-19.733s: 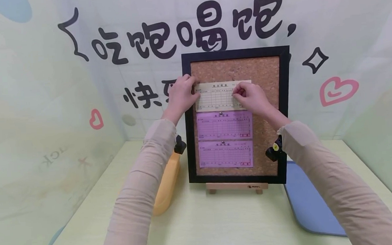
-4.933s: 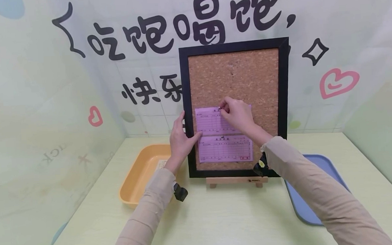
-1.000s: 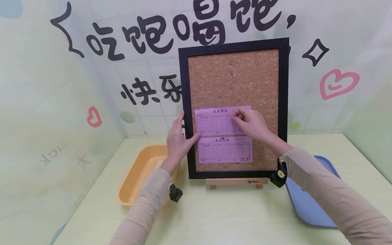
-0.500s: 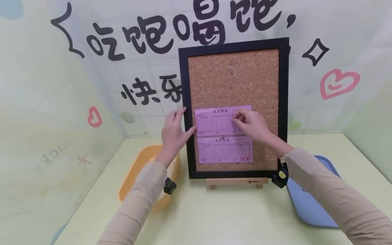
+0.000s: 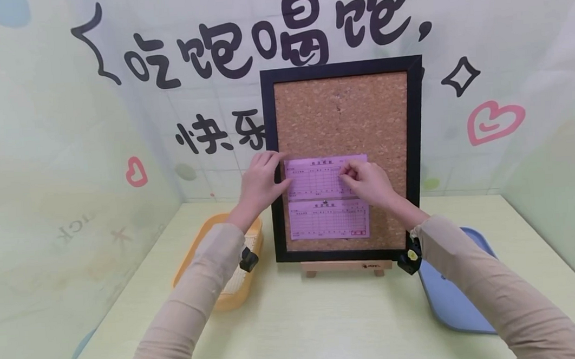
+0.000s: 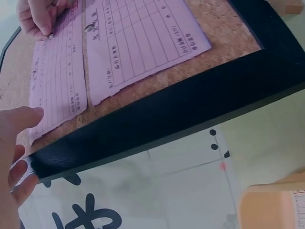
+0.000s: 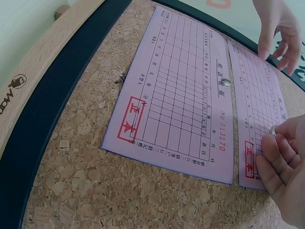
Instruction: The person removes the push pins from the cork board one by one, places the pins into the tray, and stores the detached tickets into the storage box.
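Two pink receipt slips hang one above the other on a cork board with a black frame. My right hand pinches a silver thumbtack over the right half of the upper slip. My left hand is at that slip's left edge, its thumb stretched toward the paper and its other fingers by the frame. A silver tack sits at the top middle of the lower slip. No tack shows at the upper slip's top edge.
The board leans on a small wooden easel on a pale table. An orange tray holding a cream printed slip stands at left, partly behind the left forearm. A blue tray lies at right.
A cream slip has left the top of the board. The right hand moved from the upper slip's tack to lower right. The left hand drew back, then rose to the slip's left edge.
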Demonstrator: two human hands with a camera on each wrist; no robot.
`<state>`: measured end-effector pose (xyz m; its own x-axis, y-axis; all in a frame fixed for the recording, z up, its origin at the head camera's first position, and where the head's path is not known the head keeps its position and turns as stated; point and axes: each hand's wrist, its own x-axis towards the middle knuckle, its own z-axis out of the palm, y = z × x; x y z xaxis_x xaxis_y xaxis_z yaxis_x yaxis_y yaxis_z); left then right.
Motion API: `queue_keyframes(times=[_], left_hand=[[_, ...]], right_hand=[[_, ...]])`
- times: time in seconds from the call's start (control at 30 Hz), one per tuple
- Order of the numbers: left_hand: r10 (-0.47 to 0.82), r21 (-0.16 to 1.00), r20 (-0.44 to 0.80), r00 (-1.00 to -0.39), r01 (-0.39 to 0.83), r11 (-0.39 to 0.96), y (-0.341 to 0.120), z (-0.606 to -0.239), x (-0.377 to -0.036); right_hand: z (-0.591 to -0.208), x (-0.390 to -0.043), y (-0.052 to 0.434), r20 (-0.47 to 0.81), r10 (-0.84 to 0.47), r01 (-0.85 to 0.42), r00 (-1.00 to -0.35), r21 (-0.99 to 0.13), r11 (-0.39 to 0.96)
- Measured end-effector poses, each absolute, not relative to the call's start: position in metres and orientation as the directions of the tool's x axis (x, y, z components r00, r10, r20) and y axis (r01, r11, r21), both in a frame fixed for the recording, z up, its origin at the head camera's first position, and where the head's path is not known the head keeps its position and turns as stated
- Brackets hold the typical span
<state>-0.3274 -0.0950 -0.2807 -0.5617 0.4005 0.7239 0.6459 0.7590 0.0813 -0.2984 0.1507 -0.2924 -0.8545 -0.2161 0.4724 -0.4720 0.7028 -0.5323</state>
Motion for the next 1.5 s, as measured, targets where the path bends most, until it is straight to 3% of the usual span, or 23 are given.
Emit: queue_keyframes(times=[1.3, 1.5], left_hand=[[0.361, 0.127, 0.646, -0.673, 0.561, 0.818, -0.081, -0.279, -0.325], [0.348, 0.128, 0.665, -0.661, 0.56, 0.818, -0.081, -0.281, -0.324]], right_hand=[[-0.294, -0.299, 0.152, 0.459, -0.231, -0.474, -0.858, -0.535, 0.7], [-0.294, -0.298, 0.151, 0.459, -0.228, -0.473, -0.859, -0.54, 0.696]])
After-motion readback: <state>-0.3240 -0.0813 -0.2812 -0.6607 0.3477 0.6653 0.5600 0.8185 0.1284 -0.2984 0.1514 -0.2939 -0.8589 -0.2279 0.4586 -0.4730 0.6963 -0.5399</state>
